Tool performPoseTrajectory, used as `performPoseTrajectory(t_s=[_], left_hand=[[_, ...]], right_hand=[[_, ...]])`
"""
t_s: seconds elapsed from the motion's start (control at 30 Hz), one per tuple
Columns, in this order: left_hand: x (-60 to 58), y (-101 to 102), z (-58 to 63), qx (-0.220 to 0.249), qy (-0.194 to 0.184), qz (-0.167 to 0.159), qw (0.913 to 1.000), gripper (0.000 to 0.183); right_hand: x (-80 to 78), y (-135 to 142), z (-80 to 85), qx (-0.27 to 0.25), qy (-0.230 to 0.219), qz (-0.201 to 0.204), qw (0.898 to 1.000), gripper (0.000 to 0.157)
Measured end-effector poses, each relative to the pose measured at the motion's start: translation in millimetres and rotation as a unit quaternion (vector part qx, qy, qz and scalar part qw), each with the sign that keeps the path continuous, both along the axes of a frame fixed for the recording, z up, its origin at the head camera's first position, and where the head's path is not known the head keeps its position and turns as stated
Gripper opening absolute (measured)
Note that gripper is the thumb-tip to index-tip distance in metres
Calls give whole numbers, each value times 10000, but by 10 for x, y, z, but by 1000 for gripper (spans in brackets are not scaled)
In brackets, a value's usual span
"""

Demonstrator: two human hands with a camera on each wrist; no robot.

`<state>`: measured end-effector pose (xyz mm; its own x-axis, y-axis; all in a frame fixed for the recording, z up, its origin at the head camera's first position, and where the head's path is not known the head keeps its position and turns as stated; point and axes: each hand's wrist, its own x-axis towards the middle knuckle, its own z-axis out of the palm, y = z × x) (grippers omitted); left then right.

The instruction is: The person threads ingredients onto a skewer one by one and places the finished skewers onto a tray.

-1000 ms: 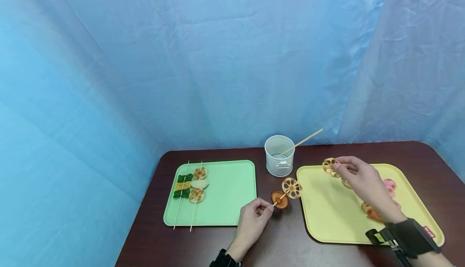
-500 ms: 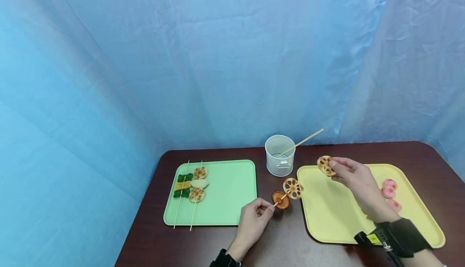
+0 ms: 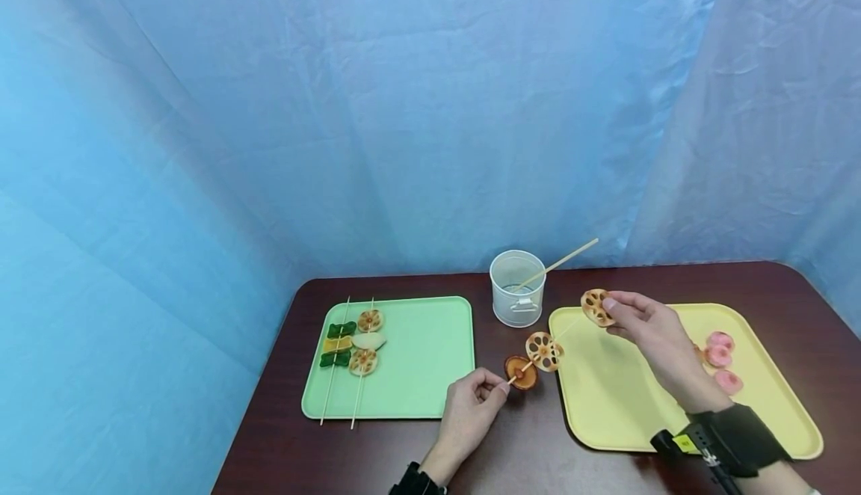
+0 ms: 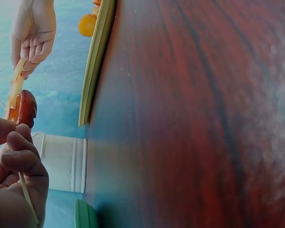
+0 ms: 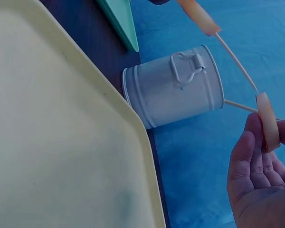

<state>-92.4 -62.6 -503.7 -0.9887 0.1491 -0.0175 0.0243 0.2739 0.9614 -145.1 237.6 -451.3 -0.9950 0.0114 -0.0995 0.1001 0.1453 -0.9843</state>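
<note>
My left hand (image 3: pixel 469 414) pinches a thin wooden skewer (image 5: pixel 236 61) between thumb and fingers. Threaded on it are a brown mushroom cap (image 3: pixel 527 381), close to the fingers, and a lotus root slice (image 3: pixel 540 347) farther up. Over the yellow tray's far left corner, my right hand (image 3: pixel 658 339) holds a second lotus root slice (image 3: pixel 593 306) by its edge. In the right wrist view the skewer's tip meets the edge of that held slice (image 5: pixel 267 121); whether it enters a hole I cannot tell. The left wrist view shows the mushroom (image 4: pixel 27 109) just beyond my left fingertips.
A green tray (image 3: pixel 427 360) at left bears two loaded skewers (image 3: pixel 364 363). The yellow tray (image 3: pixel 605 413) at right holds pink pieces (image 3: pixel 720 353) and others partly behind my right arm. Behind stands a small whitish bucket (image 3: pixel 516 293) with one skewer (image 3: pixel 572 254) leaning in it.
My right hand has lifted the lotus root slice off toward the left, closer to the skewer's tip. The left hand keeps nearly the same place.
</note>
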Motion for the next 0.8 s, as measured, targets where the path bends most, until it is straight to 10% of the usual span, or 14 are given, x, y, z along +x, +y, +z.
performPoseTrajectory(t_s=[0.8], left_hand=[[6,-9,2,55,60,3,10000,7]], right_hand=[[39,-135,46,532,164,368,9978,53]])
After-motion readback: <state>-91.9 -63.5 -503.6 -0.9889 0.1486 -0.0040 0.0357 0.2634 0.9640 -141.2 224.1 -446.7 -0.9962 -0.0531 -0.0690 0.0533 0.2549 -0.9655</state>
